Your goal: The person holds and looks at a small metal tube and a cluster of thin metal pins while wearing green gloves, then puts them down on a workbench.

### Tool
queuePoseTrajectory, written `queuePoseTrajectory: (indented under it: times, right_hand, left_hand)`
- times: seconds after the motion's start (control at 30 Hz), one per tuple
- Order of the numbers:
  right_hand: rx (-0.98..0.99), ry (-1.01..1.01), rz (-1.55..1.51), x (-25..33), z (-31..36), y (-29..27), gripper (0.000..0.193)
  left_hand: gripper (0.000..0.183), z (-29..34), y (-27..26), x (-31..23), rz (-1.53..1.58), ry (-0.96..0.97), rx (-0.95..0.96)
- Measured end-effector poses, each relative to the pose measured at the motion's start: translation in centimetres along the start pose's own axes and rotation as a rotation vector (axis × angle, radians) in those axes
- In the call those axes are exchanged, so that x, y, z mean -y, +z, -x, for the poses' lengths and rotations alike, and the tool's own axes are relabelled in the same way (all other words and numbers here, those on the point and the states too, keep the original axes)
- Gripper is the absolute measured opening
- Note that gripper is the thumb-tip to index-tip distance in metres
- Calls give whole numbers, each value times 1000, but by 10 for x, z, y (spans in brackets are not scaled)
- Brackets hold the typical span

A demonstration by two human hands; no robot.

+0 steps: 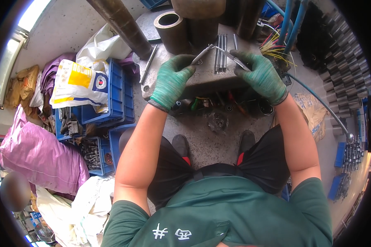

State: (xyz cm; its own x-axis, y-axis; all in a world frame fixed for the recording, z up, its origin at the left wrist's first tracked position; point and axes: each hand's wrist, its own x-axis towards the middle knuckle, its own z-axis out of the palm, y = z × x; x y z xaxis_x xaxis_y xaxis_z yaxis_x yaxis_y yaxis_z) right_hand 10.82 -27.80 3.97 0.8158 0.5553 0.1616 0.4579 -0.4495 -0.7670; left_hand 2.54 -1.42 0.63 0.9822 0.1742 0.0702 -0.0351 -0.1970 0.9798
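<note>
Both my hands wear green knit gloves with dark, soiled fingers. My left hand (173, 81) is closed on a slim metal rod (202, 54) that slants up and to the right. A second metal rod (231, 57) slants down and right into the closed fingers of my right hand (261, 75). Their far ends come together above the steel block (189, 84); I cannot tell whether they touch or are joined. Behind them, several metal rods (220, 53) lie side by side on the block. Another rod (149, 64) lies near the block's left edge.
A thick steel sleeve (169, 33) and a slanting steel column (121, 24) stand at the back. Left are blue crates (121, 88), a white-and-yellow sack (76, 84) and a purple sack (41, 152). Loose wires (276, 49) and a hose (317, 96) run on the right.
</note>
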Motion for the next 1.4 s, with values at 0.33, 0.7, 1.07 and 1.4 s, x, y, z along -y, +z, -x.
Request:
queuePoseTrajectory:
  times: [0.33, 0.7, 1.07, 1.4]
  right_hand:
    - [309, -80, 22, -1, 3, -13, 54]
    - [400, -78, 31, 4, 2, -13, 54]
    - [385, -146, -81, -1, 7, -6, 64]
    - [13, 133, -201, -39, -10, -8, 50]
  left_hand:
    - [38, 8, -5, -10, 31, -57, 197]
    - [45, 10, -5, -4, 167, -155, 256]
    - [43, 11, -6, -3, 710, -386, 356]
    - [27, -1, -38, -7, 119, -234, -57]
